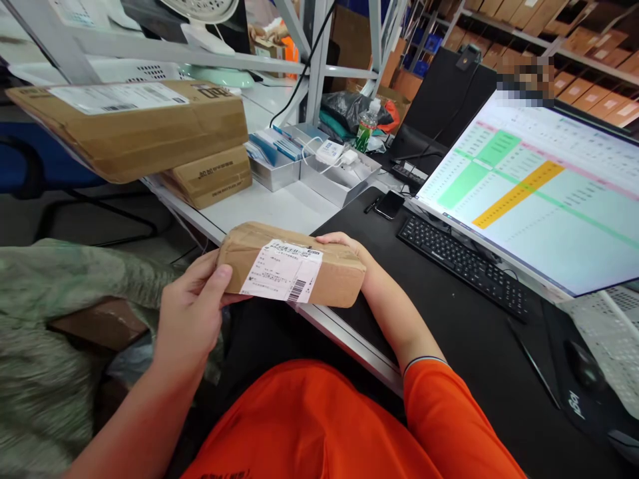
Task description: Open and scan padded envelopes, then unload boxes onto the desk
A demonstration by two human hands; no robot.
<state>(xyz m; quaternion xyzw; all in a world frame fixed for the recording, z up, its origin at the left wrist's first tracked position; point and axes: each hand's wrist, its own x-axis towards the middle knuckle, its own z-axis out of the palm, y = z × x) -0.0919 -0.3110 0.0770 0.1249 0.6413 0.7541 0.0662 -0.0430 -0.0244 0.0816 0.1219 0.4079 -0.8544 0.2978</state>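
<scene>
A small brown cardboard box [334,279] is held up in front of my lap, over the desk's near edge. A white shipping label [282,271] with print and a barcode covers much of the side facing me. My left hand [197,296] grips the box's left end, thumb on the face and fingers underneath. Behind the far right part of the box, my right hand [344,241] holds its back edge, with most of its fingers hidden.
Two more cardboard boxes, a large one [170,130] on a smaller one [212,176], stand at the left. Trays [339,189] hold cables and packets. On the black desk mat are a phone [390,205], keyboard [459,266], pen [534,362] and mouse [584,362], beside a monitor [539,193].
</scene>
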